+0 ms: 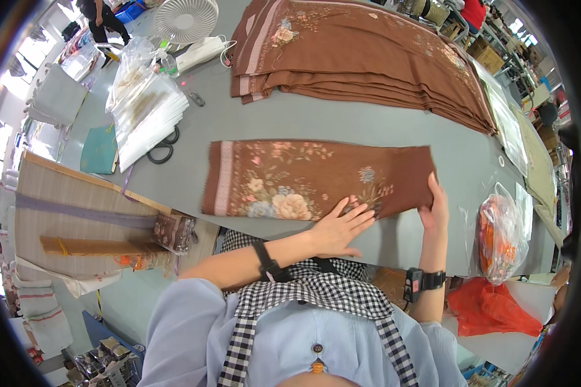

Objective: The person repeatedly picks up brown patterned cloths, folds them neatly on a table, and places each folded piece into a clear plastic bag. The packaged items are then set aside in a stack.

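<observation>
A folded brown floral cloth (342,174) lies lengthwise on the grey table (203,122) in front of me. A pale stripe and a slightly frayed edge run down its left end. My left hand (339,229) is open, its stretched fingers resting on the cloth's near edge right of the large pale flower. At the right end, my right hand (436,205) holds the folded edge, with the fingers up along the side; part of its grip is hidden. Beyond it lies a stack of matching brown cloths (361,58).
Clear plastic bags (152,116), black-handled scissors (161,153), a teal booklet (99,149) and a white fan (186,20) are at the left. A clear bag of orange items (499,235) sits right. A wooden board (77,206) adjoins the table's left. A person (101,22) stands far left.
</observation>
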The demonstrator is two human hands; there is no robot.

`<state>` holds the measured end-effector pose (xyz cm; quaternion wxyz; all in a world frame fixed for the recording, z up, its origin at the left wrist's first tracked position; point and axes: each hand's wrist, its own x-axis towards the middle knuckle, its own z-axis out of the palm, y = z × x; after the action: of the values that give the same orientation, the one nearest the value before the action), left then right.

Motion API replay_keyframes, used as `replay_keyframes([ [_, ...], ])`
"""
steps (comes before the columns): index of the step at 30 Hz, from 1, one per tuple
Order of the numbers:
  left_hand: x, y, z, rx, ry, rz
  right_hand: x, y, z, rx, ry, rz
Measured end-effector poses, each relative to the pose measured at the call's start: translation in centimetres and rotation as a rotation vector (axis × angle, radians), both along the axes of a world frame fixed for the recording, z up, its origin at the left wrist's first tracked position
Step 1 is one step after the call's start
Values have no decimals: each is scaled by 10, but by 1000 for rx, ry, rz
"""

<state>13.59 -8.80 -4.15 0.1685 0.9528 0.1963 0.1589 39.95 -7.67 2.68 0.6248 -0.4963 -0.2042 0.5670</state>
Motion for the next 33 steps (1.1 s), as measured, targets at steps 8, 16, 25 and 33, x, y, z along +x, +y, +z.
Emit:
replay_keyframes([
  [8, -127, 47, 52, -355, -280, 584, -152, 25, 9, 586, -1107, 398],
  [16, -233, 11, 10, -111, -34, 1129, -146, 39, -51, 304, -1831, 430],
  [25, -214, 7, 46, -1503, -1286, 818, -202, 10, -49, 639, -1735, 866],
  [33, -58, 70, 71, -1087, -911, 281, -145, 2, -33, 152, -661, 496],
])
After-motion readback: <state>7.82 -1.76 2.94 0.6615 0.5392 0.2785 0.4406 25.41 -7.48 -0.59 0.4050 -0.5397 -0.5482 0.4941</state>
